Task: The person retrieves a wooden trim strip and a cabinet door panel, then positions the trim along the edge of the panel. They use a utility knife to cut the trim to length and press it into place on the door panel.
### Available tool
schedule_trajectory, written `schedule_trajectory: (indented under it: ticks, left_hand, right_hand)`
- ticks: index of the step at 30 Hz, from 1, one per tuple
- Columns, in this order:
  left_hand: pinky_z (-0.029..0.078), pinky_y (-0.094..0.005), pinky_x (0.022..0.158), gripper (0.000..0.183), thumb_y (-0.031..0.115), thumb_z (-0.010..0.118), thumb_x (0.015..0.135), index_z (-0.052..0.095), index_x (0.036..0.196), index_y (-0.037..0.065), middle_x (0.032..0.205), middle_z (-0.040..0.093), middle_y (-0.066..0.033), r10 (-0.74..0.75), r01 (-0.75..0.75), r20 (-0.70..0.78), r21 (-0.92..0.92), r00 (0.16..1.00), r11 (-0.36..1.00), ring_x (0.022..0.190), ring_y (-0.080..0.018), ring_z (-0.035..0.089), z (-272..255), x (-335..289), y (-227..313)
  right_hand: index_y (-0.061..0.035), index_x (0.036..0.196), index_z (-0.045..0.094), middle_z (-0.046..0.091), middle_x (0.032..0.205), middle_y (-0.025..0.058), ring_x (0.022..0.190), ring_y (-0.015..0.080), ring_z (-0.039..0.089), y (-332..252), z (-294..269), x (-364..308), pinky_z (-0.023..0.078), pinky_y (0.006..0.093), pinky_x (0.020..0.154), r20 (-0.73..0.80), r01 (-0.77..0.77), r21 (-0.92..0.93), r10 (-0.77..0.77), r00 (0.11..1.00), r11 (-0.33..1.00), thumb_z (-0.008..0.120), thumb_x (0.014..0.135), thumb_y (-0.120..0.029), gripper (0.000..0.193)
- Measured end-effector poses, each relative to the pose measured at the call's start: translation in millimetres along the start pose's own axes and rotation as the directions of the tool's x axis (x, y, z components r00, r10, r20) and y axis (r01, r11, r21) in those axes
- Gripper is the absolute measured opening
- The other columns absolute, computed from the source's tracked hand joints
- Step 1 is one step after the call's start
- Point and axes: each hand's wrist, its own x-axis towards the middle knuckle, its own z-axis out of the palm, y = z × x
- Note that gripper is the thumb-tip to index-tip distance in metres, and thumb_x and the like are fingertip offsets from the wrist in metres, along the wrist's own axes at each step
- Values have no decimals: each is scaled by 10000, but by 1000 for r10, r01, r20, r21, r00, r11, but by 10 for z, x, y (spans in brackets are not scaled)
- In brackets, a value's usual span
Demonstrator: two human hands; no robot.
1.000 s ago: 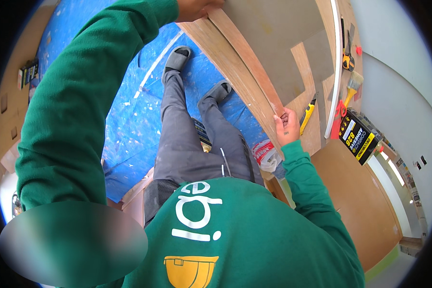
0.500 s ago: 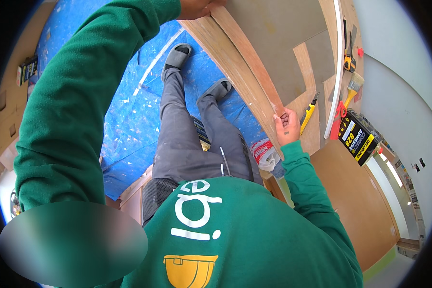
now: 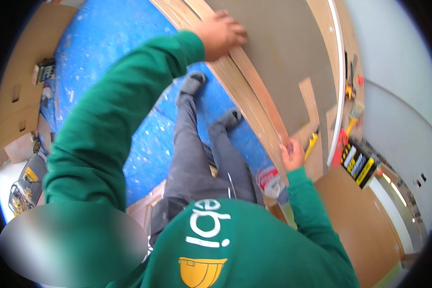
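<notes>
A thin wooden strip (image 3: 260,91) runs with its long axis slanting from far left to near right, bowing slightly in this wide view; one end points near right, and the other way it passes beneath or behind the left hand (image 3: 221,36) and leaves the far edge of the view. It lies between a pale wooden board (image 3: 245,103) on its left and a grey panel (image 3: 273,29) on its right, with a narrow dark line between strip and board. The right hand (image 3: 293,153) is closed at the strip's near end, pinching it between thumb and fingers. The left hand is farther along, palm down across the strip, its fingers partly extended to the right over the panel; it is blurred, and whether it grips or only rests cannot be told. Between the two hands the strip shows uncovered. Just right of the right hand lies a yellow utility knife (image 3: 312,143). Compared with half a second ago, the whole scene sits nearer in the view, and the left hand, then cut off at the far edge, now shows whole with its fingers reaching out. The right hand keeps its hold on the near end.
</notes>
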Motion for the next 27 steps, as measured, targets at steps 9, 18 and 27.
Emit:
schedule_trajectory:
  ticks: [9, 18, 27]
  left_hand:
    - [204, -527, 1246, 469, 96, 635, 841, 634, 1309, 115, 1438, 515, -73, -163, 162, -84, -19, 983, 987, 1435, -274, 373, -383, -373, -596]
    - [201, -508, 1248, 447, 44, 619, 846, 665, 1268, 183, 1395, 544, -27, -311, 318, -101, 71, 945, 945, 1425, -253, 381, -591, -646, -1513]
    - [229, -488, 1240, 477, 46, 635, 847, 626, 1305, 178, 1356, 556, -3, -293, 286, 39, 123, 955, 950, 1383, -221, 427, -737, -605, -1826]
  right_hand:
    - [4, 1065, 616, 600, 802, 80, 685, 175, 578, -117, 29, 10, 495, 315, 642, 16, -112, 105, 111, 994, 988, 733, 835, -86, 274]
    - [13, 1066, 609, 613, 858, 123, 710, 242, 612, -312, -34, 67, 516, 361, 662, 57, -184, 60, 181, 982, 981, 729, 810, -75, 296]
    - [3, 1040, 594, 592, 830, 69, 696, 160, 573, -442, -4, 79, 505, 308, 665, 29, -227, 71, 225, 974, 971, 720, 814, -49, 264]
